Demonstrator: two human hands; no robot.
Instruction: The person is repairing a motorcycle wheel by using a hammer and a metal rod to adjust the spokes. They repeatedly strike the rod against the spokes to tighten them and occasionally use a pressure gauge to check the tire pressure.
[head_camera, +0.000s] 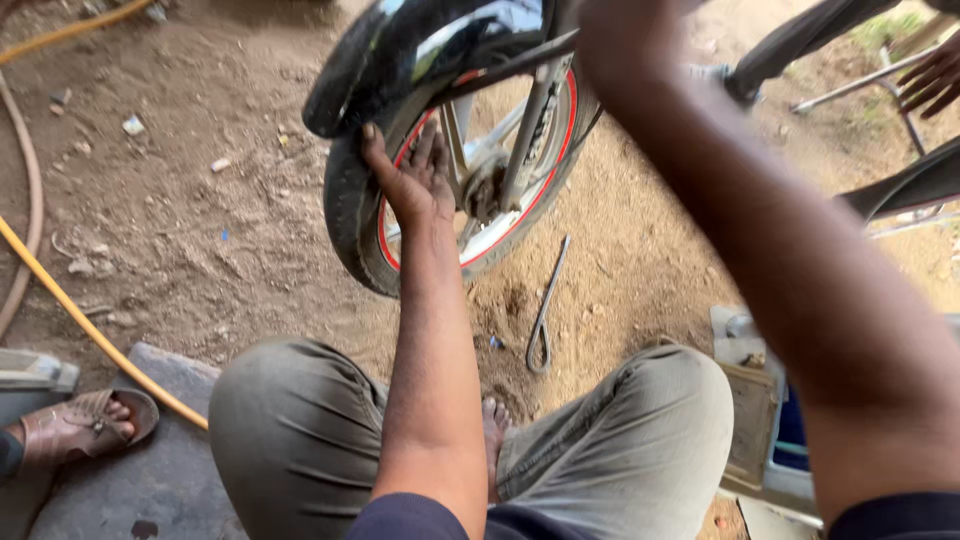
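I squat in front of a motorcycle front wheel (352, 215) with a black tyre, a red-striped rim and a glossy black mudguard (400, 45) above it. My left hand (413, 175) lies flat on the tyre and rim, fingers spread and pointing up. My right arm reaches up past the wheel's right side; my right hand (610, 30) is at the top edge of the view, blurred and mostly cut off, close to the fork (530, 125). What it holds cannot be seen.
A bent metal rod with a loop (545, 315) lies on the dirt below the wheel. A yellow hose (90, 325) runs along the left. Another person's sandalled foot (85, 425) rests on a stone slab; another hand (935, 80) shows at top right. A box (755, 420) stands by my right knee.
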